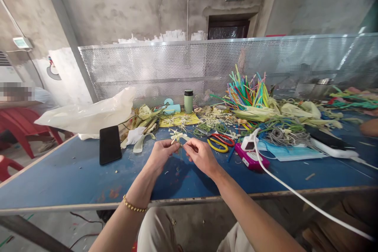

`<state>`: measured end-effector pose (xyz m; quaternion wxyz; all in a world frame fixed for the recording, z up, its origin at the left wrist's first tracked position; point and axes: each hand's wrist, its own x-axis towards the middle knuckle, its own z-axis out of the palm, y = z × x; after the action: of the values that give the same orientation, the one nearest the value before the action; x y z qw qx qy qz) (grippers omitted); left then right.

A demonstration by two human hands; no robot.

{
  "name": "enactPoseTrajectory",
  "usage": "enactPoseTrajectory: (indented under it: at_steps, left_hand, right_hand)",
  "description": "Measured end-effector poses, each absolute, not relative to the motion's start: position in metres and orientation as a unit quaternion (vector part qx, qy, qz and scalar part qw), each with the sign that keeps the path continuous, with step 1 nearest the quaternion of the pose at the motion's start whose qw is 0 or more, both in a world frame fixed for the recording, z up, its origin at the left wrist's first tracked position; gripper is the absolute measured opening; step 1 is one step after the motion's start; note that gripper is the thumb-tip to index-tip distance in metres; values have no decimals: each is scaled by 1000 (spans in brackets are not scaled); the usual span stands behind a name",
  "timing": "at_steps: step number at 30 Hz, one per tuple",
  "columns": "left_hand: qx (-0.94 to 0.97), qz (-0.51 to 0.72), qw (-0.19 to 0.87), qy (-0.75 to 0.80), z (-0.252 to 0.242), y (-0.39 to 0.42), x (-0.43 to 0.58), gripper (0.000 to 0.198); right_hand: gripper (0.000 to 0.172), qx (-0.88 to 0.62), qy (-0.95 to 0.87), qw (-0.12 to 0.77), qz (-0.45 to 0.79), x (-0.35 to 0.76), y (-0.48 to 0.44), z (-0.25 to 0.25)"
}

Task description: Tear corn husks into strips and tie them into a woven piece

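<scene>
My left hand (162,152) and my right hand (200,154) meet above the blue table (73,177), fingers pinched together on a small pale strip piece (178,137) with short leaf-like ends sticking up between them. A bead bracelet (133,206) sits on my left wrist. Just beyond my right hand lie scissors with red and yellow handles (220,141). A black phone (110,144) lies flat to the left of my left hand.
A white plastic bag (91,114), a green flask (188,101), a bundle of coloured sticks (246,88) and heaps of pale husk strips (265,112) crowd the table's far side. A pink device (251,157) with a white cable (295,195) lies right. Red chairs (17,126) stand left.
</scene>
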<state>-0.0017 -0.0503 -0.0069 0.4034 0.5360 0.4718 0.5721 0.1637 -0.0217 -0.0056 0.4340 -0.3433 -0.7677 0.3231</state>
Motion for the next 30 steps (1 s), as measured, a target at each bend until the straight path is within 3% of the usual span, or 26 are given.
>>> enactPoseTrajectory:
  at_steps: [4,10,16,26,30]
  left_hand:
    - [554,571,396,458,-6,-51,-3,28]
    - [567,573,375,458,-7,-50,0,32]
    - [532,589,417,443,-7,-49,4,27]
    - [555,554,452,426,-4,-54,3,22]
    - [549,545,454,443,0,-55,3,29]
  right_hand:
    - [23,-385,-684,474,399,167,-16,-3]
    - [31,-384,-718,481,324,167,-14,-5]
    - [15,-346,-772,443,297,164,-17,-8]
    - [15,-342,-777,449,281,164,-18,-8]
    - [13,-345,-786,450,245,163,-20,-8]
